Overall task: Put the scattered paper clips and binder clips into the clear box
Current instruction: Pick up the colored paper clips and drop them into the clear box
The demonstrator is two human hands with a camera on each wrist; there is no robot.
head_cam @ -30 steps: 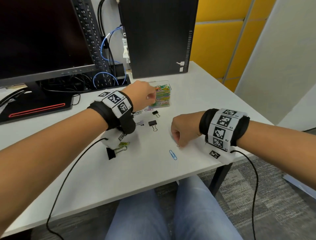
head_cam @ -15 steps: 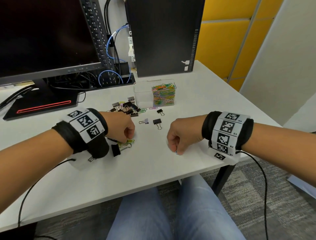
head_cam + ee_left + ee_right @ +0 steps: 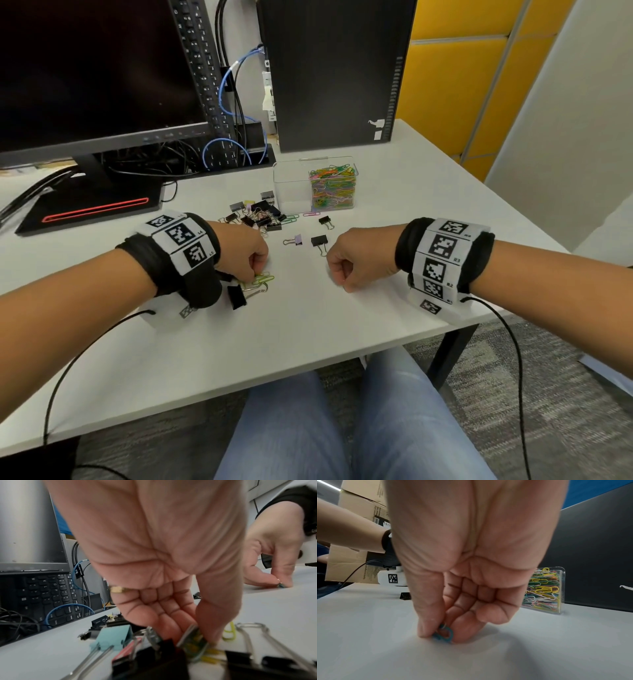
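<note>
The clear box [image 3: 291, 192] stands at the middle back of the white table [image 3: 308, 329], its right half packed with coloured paper clips [image 3: 332, 188]. My left hand [image 3: 257, 272] is down on the table, thumb and fingers pinching yellow and green paper clips [image 3: 197, 646] beside a large black binder clip [image 3: 236, 296]. My right hand [image 3: 339, 281] pinches a blue paper clip [image 3: 444, 635] against the tabletop, seen in the right wrist view. A heap of binder clips [image 3: 257, 216] lies left of the box. Loose black [image 3: 318, 241] and lilac [image 3: 297, 240] binder clips lie between my hands.
A monitor [image 3: 96, 75] on its stand, an upright keyboard [image 3: 202, 78] and tangled cables [image 3: 226, 150] fill the back left. A black computer tower [image 3: 335, 72] stands right behind the box. The table's right edge [image 3: 513, 219] is close to my right wrist.
My left hand has come back from the box to the paper clips near the front left and pinched them. The blue paper clip that lay on the table is now between my right fingers.
</note>
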